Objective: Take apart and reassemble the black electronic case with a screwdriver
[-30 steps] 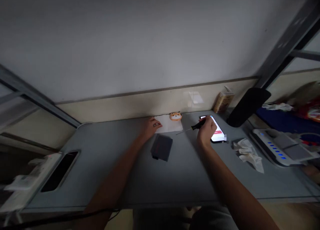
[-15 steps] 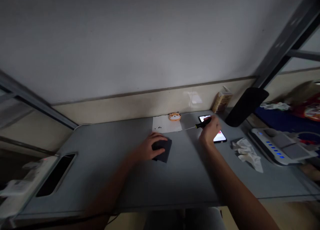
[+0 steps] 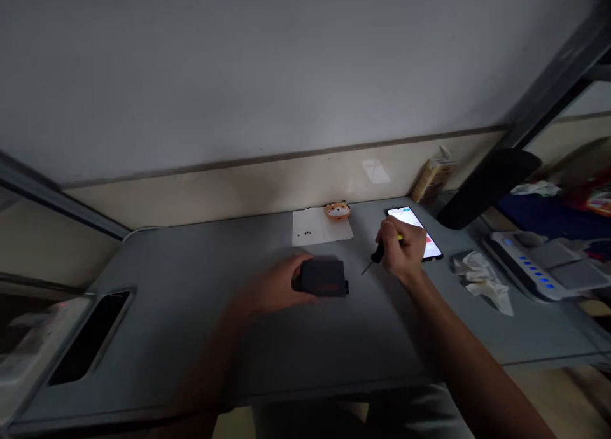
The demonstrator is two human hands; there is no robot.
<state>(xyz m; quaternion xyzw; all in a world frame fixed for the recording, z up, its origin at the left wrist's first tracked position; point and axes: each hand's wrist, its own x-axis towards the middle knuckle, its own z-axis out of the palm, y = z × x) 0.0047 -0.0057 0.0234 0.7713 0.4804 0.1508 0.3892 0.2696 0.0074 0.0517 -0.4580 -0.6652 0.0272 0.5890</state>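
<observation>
My left hand [image 3: 281,284] grips the left end of a dark, box-shaped device [image 3: 323,278], thumb and fingers on opposite sides; a small black part sticks out at its right end. In my right hand [image 3: 401,247], closed in a fist, is a screwdriver [image 3: 378,254] with a black and yellow handle. Its thin shaft points down and left, with the tip apart from the device. Behind the device lies a white paper sheet [image 3: 315,232] bearing several tiny dark pieces [image 3: 307,233], perhaps screws. An orange animal-faced case [image 3: 338,210] sits at the sheet's back right corner.
A lit phone [image 3: 432,245] lies partly behind my right hand. Further right are crumpled tissue [image 3: 482,280], a white power strip [image 3: 529,277], a drink carton [image 3: 432,179] and a black cylinder [image 3: 487,188]. At the left edge rests a dark-screened phone [image 3: 90,337].
The dark device has been turned and shifted right in my left hand. My right hand has rotated, so the screwdriver now slants downward instead of pointing level to the left. The view has shifted slightly.
</observation>
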